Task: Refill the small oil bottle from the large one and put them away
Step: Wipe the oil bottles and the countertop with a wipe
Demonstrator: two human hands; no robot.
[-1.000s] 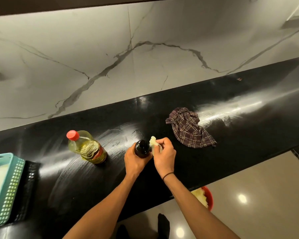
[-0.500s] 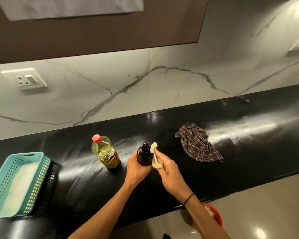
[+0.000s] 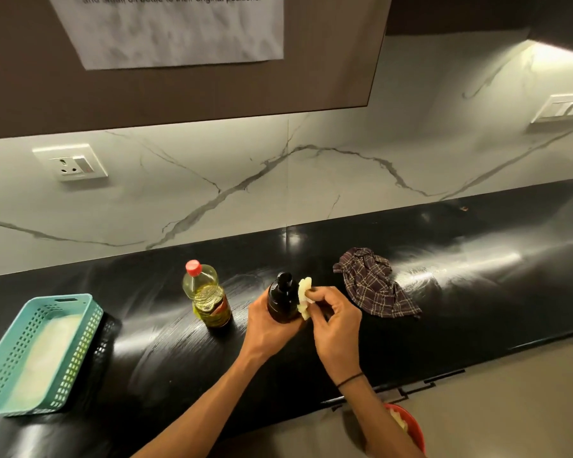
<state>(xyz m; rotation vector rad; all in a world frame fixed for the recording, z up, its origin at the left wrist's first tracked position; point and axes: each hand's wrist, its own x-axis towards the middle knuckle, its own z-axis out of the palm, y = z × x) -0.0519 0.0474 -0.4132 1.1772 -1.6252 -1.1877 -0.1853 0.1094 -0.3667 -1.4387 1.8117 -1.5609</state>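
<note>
hands wipe a small dark oil bottle at a black desk.

the left hand [image 3: 272,320] is wrapped around the small oil bottle [image 3: 282,300], upright on the desk [image 3: 477,309]; the right hand [image 3: 336,320] pinches a pale wad, possibly tissue [image 3: 304,297], against its side. the large oil bottle [image 3: 207,297] stands capped just left of the hands; a checked cloth [image 3: 374,287] lies to their right.

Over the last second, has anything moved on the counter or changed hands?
Little has changed. The right hand has slid its pale wad of tissue slightly down the side of the dark small bottle, which the left hand still grips upright. The large oil bottle, checked cloth and teal basket have stayed put; only the camera tilted up.
</note>
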